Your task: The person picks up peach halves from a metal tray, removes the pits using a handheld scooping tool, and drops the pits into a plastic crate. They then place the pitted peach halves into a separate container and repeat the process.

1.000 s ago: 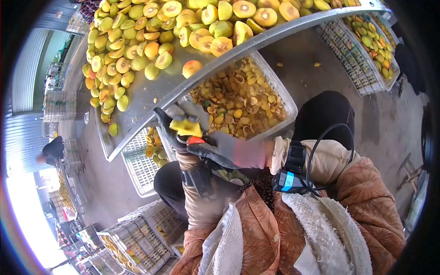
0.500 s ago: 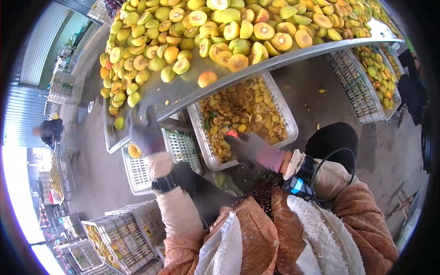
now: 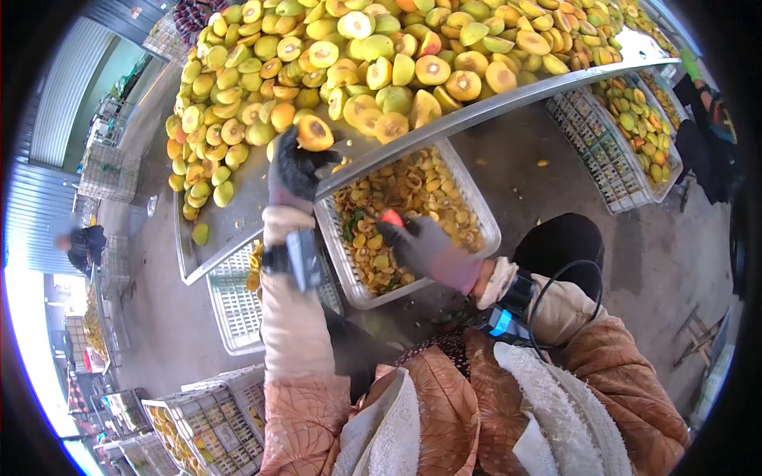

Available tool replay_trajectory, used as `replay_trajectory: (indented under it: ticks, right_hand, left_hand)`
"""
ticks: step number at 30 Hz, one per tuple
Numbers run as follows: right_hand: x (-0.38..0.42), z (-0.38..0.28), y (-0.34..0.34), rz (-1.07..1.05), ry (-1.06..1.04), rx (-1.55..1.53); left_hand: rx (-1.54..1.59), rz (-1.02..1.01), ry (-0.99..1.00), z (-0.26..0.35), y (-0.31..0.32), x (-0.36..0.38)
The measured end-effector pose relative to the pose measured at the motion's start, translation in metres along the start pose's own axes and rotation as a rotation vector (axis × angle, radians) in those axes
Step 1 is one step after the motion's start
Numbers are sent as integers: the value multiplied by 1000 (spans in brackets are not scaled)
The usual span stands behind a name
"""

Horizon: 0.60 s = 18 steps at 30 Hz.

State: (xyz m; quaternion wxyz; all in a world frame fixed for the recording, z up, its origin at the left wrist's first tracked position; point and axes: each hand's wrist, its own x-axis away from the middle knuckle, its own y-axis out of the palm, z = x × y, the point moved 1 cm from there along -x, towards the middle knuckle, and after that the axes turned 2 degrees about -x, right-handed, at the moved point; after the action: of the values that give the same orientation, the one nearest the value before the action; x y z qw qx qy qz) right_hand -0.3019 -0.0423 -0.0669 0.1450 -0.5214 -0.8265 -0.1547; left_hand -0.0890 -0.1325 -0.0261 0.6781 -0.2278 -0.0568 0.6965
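My left hand (image 3: pixel 292 173), in a dark glove, is at the edge of the metal table (image 3: pixel 266 178). Its fingers are closed around a halved yellow peach (image 3: pixel 315 133), cut face up. Many more peach halves (image 3: pixel 238 107) lie heaped on the table beyond it. Below the table edge, my gloved right hand (image 3: pixel 425 247) grips a small red object (image 3: pixel 390 216). Only its red end shows; the rest is hidden in the fingers. The right hand hovers over a white crate (image 3: pixel 486 230) filled with cut fruit scraps and pits (image 3: pixel 444 190).
A second white crate (image 3: pixel 230 305) stands under the table at left, partly behind my left arm. More crates (image 3: pixel 198 416) are at lower left. At right, a crate of fruit (image 3: pixel 603 174) stands beside another person (image 3: pixel 706 151). A person (image 3: pixel 83 242) is far left.
My left hand has moved from above the left crate up and right to the table edge and taken a peach half. A falling half left the air. My right hand keeps the red object.
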Motion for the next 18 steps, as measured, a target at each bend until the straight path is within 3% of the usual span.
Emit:
replay_trajectory:
  ticks: [1, 3, 5, 7, 9, 11, 14, 18]
  right_hand:
    - [0, 0, 0, -14, 8, -1]
    - [0, 2, -5, 30, -265, -49]
    - [-4, 1, -10, -3, -306, 120]
    - [4, -7, -8, 28, -443, 351]
    - [14, -17, -3, 5, -452, 342]
    - [16, -17, 2, -23, -462, 334]
    - [13, -9, 4, 19, -563, 389]
    - [8, -7, 4, -21, -513, 397]
  left_hand:
    - [-706, -55, 515, 13, 0, 20]
    - [-239, -15, 50, 22, 12, 45]
    - [1050, 38, -426, 26, 23, 66]
    - [1072, 1, -437, 18, 32, 76]
    - [945, 256, -561, 16, 44, 88]
    - [1006, 178, -580, 19, 46, 97]
    - [740, 418, -487, 43, 62, 103]
    - [746, 330, -426, 32, 62, 110]
